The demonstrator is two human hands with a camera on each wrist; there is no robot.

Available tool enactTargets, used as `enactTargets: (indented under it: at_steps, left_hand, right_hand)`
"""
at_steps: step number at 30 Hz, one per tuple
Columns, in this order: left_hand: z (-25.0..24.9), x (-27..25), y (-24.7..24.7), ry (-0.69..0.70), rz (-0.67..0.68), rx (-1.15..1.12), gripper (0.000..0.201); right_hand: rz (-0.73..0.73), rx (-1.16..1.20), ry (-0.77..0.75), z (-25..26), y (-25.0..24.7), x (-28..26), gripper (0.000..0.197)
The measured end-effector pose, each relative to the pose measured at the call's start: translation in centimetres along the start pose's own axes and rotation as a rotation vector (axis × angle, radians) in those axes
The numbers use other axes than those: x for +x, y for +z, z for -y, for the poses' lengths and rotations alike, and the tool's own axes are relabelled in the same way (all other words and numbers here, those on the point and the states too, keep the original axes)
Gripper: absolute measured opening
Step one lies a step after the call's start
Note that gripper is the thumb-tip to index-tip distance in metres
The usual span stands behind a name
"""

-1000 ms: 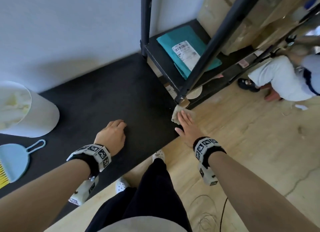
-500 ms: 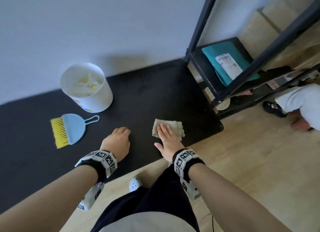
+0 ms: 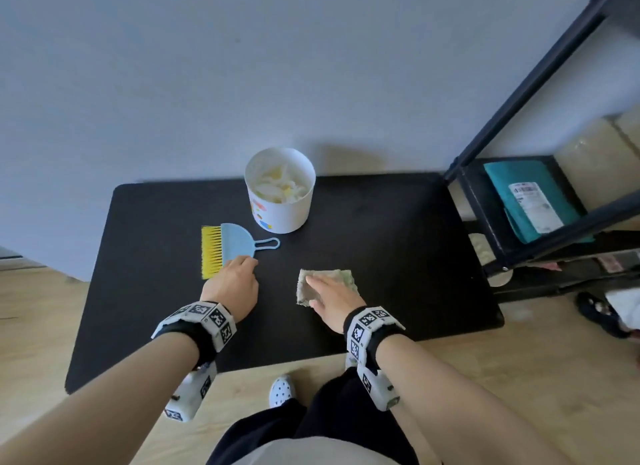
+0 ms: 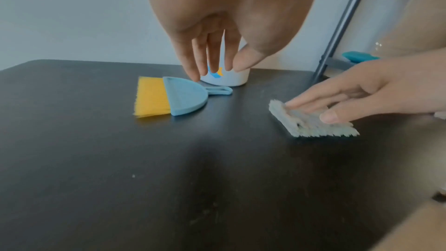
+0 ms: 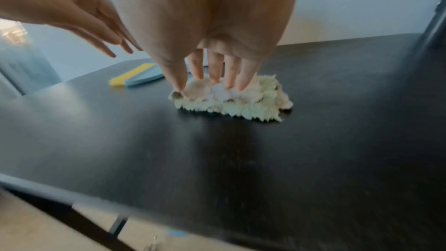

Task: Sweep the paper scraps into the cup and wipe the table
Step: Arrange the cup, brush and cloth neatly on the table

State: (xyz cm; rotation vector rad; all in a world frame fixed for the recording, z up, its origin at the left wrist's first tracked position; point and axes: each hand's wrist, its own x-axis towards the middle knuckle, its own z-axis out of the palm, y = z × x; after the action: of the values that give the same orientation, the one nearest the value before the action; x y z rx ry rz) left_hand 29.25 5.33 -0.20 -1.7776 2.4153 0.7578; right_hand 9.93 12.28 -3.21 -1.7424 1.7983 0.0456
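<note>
A pale cloth (image 3: 327, 286) was pressed flat on the black worktop (image 3: 398, 239) at the centre of the head frame by the right hand (image 3: 337, 300), fingers straight. The left hand (image 3: 233, 284) was held open with relaxed fingers, empty, just below the brush (image 3: 225, 248). The cup (image 3: 280, 189), with paper scraps (image 3: 278, 185) inside, was seen above centre.

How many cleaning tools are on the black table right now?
2. A small brush with yellow bristles lies left of the cup, just beyond the left hand. A cloth lies right of it, pressed flat under the right hand. No others show.
</note>
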Motion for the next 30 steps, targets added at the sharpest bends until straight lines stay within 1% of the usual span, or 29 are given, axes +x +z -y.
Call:
enactTargets:
  at_steps: [2,4,6,11,14,16,18,20,23,25,30]
  left_hand:
    - [-0.1,0.6,-1.1,-0.008,-0.016,-0.039,0.037]
    - [-0.1,1.6,-2.2,-0.014,0.007,-0.065,0.04]
    - [0.0,2.9,-3.2,-0.036,0.033,-0.095,0.043]
    - [0.6,6.1,-5.3,-0.127,-0.001,-0.269,0.047]
    - [0.5,7.6,-5.9,-0.155,-0.021,-0.383,0.05]
    - [0.2,8.6,-6.4,-0.195,-0.026,-0.479,0.052]
    - [0.1,9.8,-6.7,-0.219,-0.038,-0.604,0.053]
    - [0.0,10.9,-6.8,-0.239,-0.068,-0.766,0.051]
    - [-0.5,11.8,-7.0,-0.286,-0.106,-0.958,0.039]
    - [-1.1,12.0,-7.2,-0.285,-0.117,-0.986,0.035]
    - [-2.7,12.5,-7.4,-0.253,-0.112,-1.014,0.033]
  right_hand:
    - [-0.037,0.105,0.085,0.0,-1.3,0.6,0.047]
    - [-0.1,0.291,0.176,0.0,-2.7,1.4,0.047]
    - [-0.149,0.445,0.23,-0.2,-4.3,2.2,0.045]
    - [-0.212,0.5,0.227,0.5,-8.4,5.2,0.039]
    - [-0.26,0.633,0.209,1.2,-10.7,7.4,0.045]
    - [-0.288,0.749,0.224,1.4,-12.1,9.0,0.049]
    - [-0.273,0.868,0.242,1.4,-13.3,10.1,0.053]
    - [-0.226,0.972,0.248,1.3,-14.2,10.8,0.056]
    - [-0.169,1.1,0.226,1.2,-15.0,11.2,0.051]
    - [-0.155,1.188,0.207,0.9,-15.1,11.2,0.049]
    - [-0.126,1.311,0.188,-1.1,-15.8,10.5,0.054]
